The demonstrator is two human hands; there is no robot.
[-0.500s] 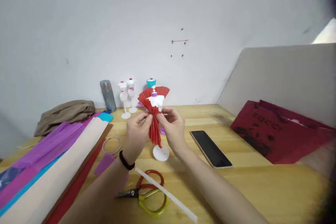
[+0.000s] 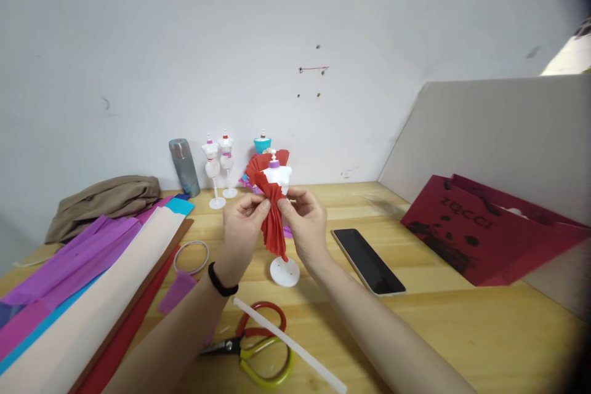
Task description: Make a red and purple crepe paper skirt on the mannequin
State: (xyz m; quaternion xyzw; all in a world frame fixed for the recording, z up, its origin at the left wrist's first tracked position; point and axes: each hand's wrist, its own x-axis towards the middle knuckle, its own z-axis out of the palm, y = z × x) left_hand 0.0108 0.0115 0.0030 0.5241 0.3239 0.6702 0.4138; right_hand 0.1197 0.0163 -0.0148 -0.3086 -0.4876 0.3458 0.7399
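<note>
- Two grips, left hand (image 2: pixel 242 221) and right hand (image 2: pixel 305 221), pinch red pleated paper (image 2: pixel 276 231)
- Paper gathered at waist of white mannequin (image 2: pixel 278 176), above desk (image 2: pixel 438 332)
- White strip (image 2: pixel 305 354) lies across scissors (image 2: pixel 235 345)

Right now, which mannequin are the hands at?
The front mannequin: left hand and right hand pinch the red paper at its waist. The other three mannequins stand behind, untouched.

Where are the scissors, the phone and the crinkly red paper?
Scissors (image 2: pixel 236 345), head view: where the blades join.
Phone (image 2: pixel 368 261), head view: middle of the screen.
Crinkly red paper (image 2: pixel 274 223), head view: its gathered folds.
</note>
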